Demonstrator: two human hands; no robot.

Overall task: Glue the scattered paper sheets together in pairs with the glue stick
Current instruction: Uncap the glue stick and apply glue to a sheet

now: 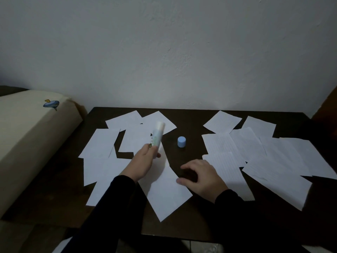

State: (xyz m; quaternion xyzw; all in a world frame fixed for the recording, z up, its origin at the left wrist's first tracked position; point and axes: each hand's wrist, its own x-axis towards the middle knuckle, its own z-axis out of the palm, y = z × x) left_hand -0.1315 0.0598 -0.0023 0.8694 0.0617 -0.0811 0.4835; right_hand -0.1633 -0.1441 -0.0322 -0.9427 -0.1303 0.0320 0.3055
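Fingers of our left hand (144, 161) are curling round the uncapped glue stick (158, 136), tip raised clear, while our right hand (198, 175), loosely spread, is pinning the near centre sheet (164, 190) for gluing, its cap (181, 142) standing just beyond.

The glue stick (158, 136) is motion-blurred, its lower end hidden inside the left hand (144, 161).

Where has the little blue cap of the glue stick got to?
The blue cap stands on the dark table, mid-view between the two paper clusters.
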